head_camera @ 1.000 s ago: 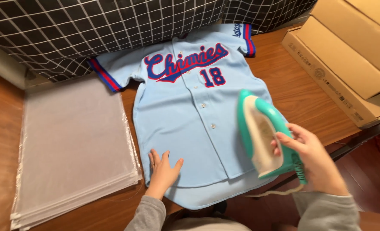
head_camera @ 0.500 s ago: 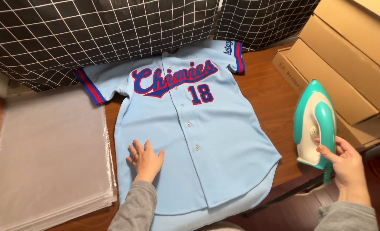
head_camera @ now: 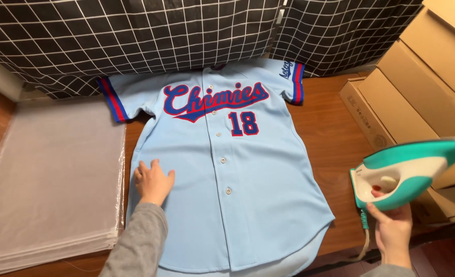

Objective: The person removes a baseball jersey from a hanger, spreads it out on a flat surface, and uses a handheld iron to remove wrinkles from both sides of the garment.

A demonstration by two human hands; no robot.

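Jersey (head_camera: 222, 174) lay flat on table (head_camera: 335, 149); my left hand (head_camera: 153, 180) pressed it, open-palmed; my right hand (head_camera: 394, 228) gripped teal iron (head_camera: 409, 172) off table edge.

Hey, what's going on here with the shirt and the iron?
A person has a light blue baseball jersey spread flat, front up, on a wooden table. The left hand lies flat on the jersey's lower part. The right hand holds a teal and white iron off to the side, clear of the fabric. A stack of clear plastic bags lies beside the jersey, and cardboard boxes stand on the other side.
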